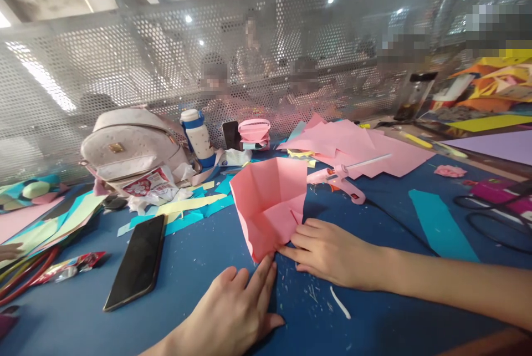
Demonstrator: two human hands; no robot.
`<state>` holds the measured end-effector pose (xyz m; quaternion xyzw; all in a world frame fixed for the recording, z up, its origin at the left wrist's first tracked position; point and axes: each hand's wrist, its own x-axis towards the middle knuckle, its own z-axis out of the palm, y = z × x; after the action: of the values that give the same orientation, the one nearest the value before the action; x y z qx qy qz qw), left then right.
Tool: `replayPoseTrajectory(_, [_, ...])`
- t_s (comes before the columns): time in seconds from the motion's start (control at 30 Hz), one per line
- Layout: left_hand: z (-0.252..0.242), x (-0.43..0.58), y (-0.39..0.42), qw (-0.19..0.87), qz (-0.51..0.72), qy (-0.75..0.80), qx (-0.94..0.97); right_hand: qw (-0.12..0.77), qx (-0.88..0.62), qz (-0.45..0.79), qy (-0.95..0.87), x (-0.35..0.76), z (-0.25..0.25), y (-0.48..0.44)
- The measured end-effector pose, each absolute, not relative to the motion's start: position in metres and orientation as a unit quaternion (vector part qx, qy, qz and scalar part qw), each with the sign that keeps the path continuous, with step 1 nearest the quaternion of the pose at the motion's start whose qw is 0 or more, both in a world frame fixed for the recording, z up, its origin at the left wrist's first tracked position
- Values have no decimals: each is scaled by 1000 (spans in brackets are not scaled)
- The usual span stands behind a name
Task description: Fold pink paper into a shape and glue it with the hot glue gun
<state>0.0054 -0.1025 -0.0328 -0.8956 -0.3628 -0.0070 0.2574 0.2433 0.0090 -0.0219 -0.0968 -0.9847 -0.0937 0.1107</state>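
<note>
A folded pink paper (pixel 270 201) with crossing creases stands partly upright on the blue table, its walls raised at the back and left. My left hand (pixel 236 303) reaches in from below, index and middle fingers stretched out to touch the paper's near corner, thumb apart on the tabletop. From the right comes my right hand (pixel 328 250), its fingers closed against the paper's lower right edge and one fingertip at the same near corner. Just behind the paper lies a pink glue gun (pixel 338 178) with a glue stick in it and a black cord.
A dark phone (pixel 137 262) lies left of the paper. Behind are a pale backpack (pixel 128 145), a bottle (pixel 198 137) and pink sheets (pixel 366 145). A blue strip (pixel 443 225) lies right. Another person's hand (pixel 10 252) shows at far left.
</note>
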Motion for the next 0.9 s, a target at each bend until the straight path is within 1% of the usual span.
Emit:
replayPoseTrajectory(0.17, [-28, 12, -102, 227, 15, -368, -902, 100, -102, -61, -988, 244, -23, 11])
replayPoseTrajectory(0.33, [-23, 15, -101, 204, 9, -388, -899, 94, -116, -25, -988, 246, -21, 12])
replayPoseTrajectory(0.67, [-36, 15, -107, 243, 9, -418, -876, 131, -112, -36, -984, 249, -21, 13])
replayPoseTrajectory(0.9, [-35, 14, -108, 232, 4, -434, -871, 117, -109, -40, -986, 250, -22, 14])
